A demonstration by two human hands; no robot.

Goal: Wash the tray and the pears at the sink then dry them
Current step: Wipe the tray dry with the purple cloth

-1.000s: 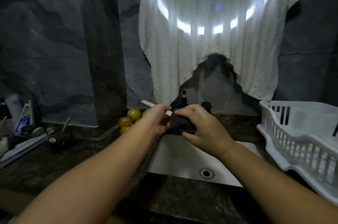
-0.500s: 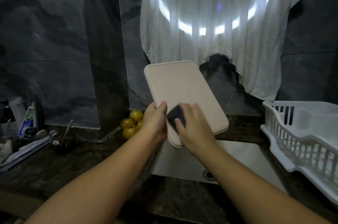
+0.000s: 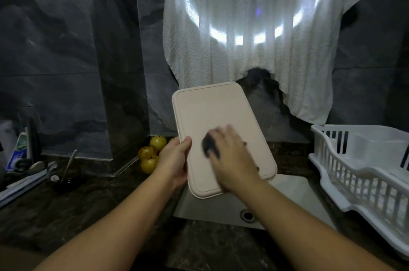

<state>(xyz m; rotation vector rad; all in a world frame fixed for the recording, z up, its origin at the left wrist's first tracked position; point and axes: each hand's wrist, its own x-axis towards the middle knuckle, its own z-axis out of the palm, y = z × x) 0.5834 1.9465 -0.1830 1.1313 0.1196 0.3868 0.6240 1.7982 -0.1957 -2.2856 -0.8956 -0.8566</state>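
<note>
I see a matt, smooth plastic tray (image 3: 212, 113), a rough white terry-cloth towel (image 3: 254, 53), a glossy white plastic dish rack (image 3: 363, 173), polished dark marble-look wall tiles (image 3: 66, 49), a dark stone surface (image 3: 93, 208) and shiny-skinned yellow pears (image 3: 148, 161).

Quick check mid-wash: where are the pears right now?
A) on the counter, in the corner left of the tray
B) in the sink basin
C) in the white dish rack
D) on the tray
A: the pears sit clustered on the dark counter by the wall corner, just left of the left hand gripping the tray.
</note>
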